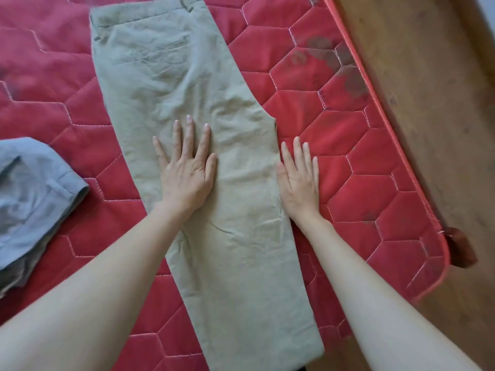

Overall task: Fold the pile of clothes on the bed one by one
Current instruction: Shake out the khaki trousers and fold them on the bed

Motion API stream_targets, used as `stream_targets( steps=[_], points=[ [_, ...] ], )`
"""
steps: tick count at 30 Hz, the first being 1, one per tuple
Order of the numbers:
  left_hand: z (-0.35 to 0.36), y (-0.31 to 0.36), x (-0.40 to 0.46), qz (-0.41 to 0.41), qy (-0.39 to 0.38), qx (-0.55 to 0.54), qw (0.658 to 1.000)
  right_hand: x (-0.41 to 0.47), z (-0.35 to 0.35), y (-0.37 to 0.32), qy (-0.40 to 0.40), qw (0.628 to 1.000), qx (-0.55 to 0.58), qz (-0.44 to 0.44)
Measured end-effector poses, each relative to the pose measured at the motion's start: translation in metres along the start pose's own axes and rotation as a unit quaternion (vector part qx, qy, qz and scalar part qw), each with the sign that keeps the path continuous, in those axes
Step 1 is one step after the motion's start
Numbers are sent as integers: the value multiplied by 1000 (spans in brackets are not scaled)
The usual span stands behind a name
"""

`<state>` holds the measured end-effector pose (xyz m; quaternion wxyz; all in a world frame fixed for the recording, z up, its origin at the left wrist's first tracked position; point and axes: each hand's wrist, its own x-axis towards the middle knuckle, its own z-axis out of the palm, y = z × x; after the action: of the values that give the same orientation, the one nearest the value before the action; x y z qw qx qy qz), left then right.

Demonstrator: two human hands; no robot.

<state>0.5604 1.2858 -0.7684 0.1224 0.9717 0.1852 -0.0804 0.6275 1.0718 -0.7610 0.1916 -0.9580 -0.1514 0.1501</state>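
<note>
While you worked: the khaki trousers (187, 145) were your landmark, and every place below was read from them.

Trousers: they lay flat on the bed (361, 162), already doubled lengthwise with one leg over the other, waistband at the far end and cuffs running toward you and out of view at the near edge.

Left hand: your left hand (187, 172) rested palm down on the trousers about midway along them, just below the seat, fingers straight and spread, gripping nothing.

Right hand: your right hand (300, 180) lay flat on the bed just beside the trousers' right edge, fingers straight and close together, the thumb touching or nearly touching the cloth; it held nothing either.

Other clothes: a grey-blue garment (34, 199) sat crumpled well to the left of the trousers, unfolded as far as could be told.

Floor: a wooden floor (442, 103) showed beyond the bed's edge, to the right of the trousers.

Step in hand: by my reading, you were smoothing and squaring the doubled legs before the crosswise fold.

Next move: it called for you to take hold of the cuff end, bring it up toward the waistband with the edges kept aligned, then press the crease flat.

Watch for: wrinkles remained around the seat and could have been folded in.
</note>
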Motion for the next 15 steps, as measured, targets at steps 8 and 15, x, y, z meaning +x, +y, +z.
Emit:
stream_targets(
  steps=[8, 15],
  points=[
    [25, 8, -201, -107, -66, -59, 990, -134, 4, -8, 8, 990, 137, 11],
    [18, 43, -263, -178, 18, -245, 953, -156, -13, -3, -4, 975, 206, 79]
  ],
)
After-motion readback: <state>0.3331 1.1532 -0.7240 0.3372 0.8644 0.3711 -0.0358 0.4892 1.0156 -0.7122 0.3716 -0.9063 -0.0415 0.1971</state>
